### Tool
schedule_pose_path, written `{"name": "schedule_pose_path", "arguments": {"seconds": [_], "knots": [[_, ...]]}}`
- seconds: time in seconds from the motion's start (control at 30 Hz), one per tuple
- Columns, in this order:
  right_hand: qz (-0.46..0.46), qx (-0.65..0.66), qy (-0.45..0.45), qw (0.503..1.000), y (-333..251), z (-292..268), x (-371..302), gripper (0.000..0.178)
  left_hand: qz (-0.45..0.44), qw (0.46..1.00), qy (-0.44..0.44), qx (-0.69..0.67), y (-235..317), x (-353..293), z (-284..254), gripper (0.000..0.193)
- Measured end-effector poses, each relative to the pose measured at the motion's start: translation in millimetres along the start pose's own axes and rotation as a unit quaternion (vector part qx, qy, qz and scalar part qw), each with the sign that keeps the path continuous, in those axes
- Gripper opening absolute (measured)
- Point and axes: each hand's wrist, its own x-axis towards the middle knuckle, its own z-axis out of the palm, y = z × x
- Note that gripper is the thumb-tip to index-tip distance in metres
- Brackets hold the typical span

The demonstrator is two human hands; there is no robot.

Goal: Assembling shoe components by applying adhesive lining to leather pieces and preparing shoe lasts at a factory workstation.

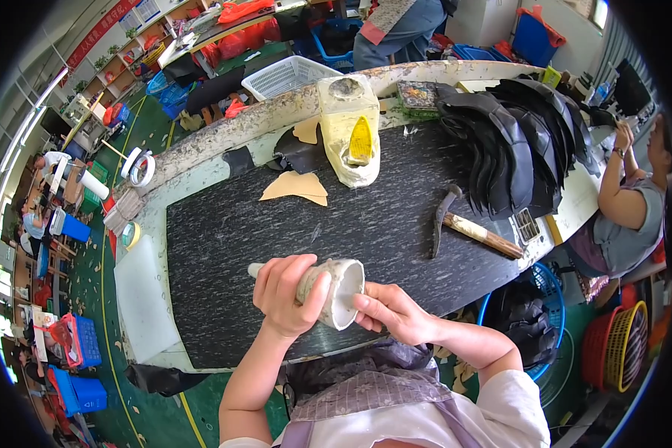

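Above the near edge of the black work mat, my left hand is wrapped round a whitish, crusted cup-shaped container lying on its side. Its round mouth faces right, and a narrow end sticks out beyond my left fingers. With thumb and fingers closed, my right hand pinches the rim of that mouth; anything else between the fingertips is hidden. Farther off lie tan cut pieces and a dark piece. A hammer with a wooden handle rests at the right.
A crusted cream holder with a yellow insert stands at the back. Black curved pieces are stacked at the right, near a co-worker. A white sheet covers the left edge. A blue basket stands below the table's right side.
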Motion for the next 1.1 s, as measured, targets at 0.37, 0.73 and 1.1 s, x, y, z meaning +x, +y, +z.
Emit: {"name": "schedule_pose_path", "arguments": {"seconds": [0.37,0.73,1.1], "knots": [[-0.408,-0.446,-0.135,0.785,1.1,12.0,2.3,0.019,-0.338,0.923,-0.103,-0.153,9.6,-24.2,29.5,0.069],[-0.366,-0.554,-0.026,0.747,-44.4,-51.2,53.5,0.018,-0.435,0.637,-0.382,-0.509,5.5,-11.8,5.2,0.080],[-0.296,-0.587,-0.154,0.738,3.7,-51.8,10.7,0.015,-0.227,0.484,-0.656,-0.533,-18.1,-7.0,10.2,0.065]]}}
